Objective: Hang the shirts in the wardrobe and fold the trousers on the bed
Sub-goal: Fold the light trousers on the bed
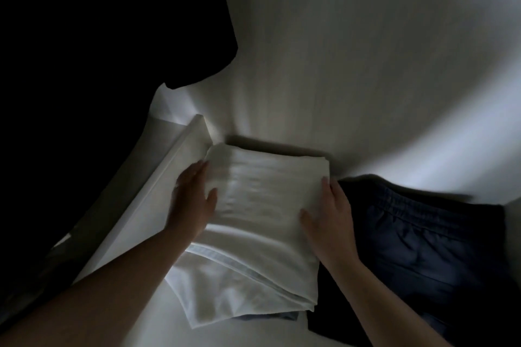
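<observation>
Both flat palms, left hand (194,200) and right hand (329,220), press soft, light folded white trousers (262,205) lying between them; edges offer the likeliest hold

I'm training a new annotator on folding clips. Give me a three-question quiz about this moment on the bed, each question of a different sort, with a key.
1. True or false: both hands, left hand and right hand, rest on the folded white garment.
2. Multiple choice: what lies directly to the right of the white garment? A) a wooden hanger B) a dark navy garment with an elastic waistband C) a red towel
3. Fill in: the clothes lie on a pale ___.

Key: 1 true; 2 B; 3 bed sheet
</observation>
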`<action>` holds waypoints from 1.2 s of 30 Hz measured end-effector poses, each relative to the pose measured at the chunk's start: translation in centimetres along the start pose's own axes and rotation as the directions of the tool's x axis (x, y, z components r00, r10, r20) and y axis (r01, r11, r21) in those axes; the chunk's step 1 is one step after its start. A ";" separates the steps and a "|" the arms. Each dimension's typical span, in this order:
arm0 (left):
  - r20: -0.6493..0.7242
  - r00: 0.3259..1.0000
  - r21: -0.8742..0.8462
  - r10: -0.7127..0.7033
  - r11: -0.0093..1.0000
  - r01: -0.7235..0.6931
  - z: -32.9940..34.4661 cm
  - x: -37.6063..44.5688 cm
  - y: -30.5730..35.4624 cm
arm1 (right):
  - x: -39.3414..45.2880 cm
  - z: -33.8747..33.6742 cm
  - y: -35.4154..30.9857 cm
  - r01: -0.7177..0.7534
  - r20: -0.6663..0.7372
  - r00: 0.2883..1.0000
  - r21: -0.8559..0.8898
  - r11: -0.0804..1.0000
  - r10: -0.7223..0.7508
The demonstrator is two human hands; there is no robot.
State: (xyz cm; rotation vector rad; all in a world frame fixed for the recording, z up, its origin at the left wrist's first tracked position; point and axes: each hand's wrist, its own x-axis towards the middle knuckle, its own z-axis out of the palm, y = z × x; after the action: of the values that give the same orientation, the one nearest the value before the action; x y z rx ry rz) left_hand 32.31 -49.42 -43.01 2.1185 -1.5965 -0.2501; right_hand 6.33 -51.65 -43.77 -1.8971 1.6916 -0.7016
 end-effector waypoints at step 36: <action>0.045 0.996 0.092 -0.075 0.993 0.070 4.3 -10.3 -2.1 | -7.8 6.6 0.8 0.080 0.024 0.997 -0.213 0.974 -0.077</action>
State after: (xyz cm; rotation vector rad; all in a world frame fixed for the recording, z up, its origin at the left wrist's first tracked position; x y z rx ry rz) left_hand 29.20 -40.33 -49.16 2.2582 -1.5872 -0.2597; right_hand 9.38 -43.83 -49.61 -2.1203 1.7508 -0.5508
